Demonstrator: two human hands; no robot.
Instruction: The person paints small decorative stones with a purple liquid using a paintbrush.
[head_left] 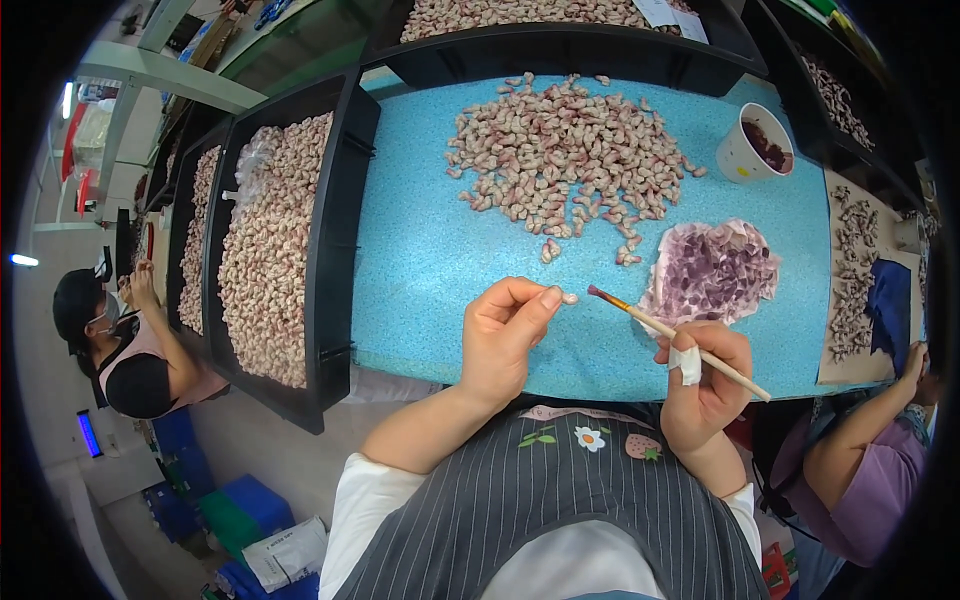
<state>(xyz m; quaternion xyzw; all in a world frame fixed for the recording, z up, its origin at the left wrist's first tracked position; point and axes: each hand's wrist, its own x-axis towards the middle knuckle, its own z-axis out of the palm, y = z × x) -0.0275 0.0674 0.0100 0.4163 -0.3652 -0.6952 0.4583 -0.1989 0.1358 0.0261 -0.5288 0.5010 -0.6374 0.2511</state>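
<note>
My left hand pinches a small pale piece with a pinkish tint between thumb and forefinger, just above the near part of the blue mat. A slim wooden paintbrush lies in the grip of my right hand, which has a white wrap on one finger. The brush's purple tip points left, a short gap from the piece. Beyond the brush lies a crumpled white pad blotted with purple. A heap of similar small pieces spreads over the mat farther off.
A white paper cup with dark red contents stands at the mat's far right. Black trays of pieces border the left, far side and far right. Cardboard with darker pieces lies right. People work at left and right.
</note>
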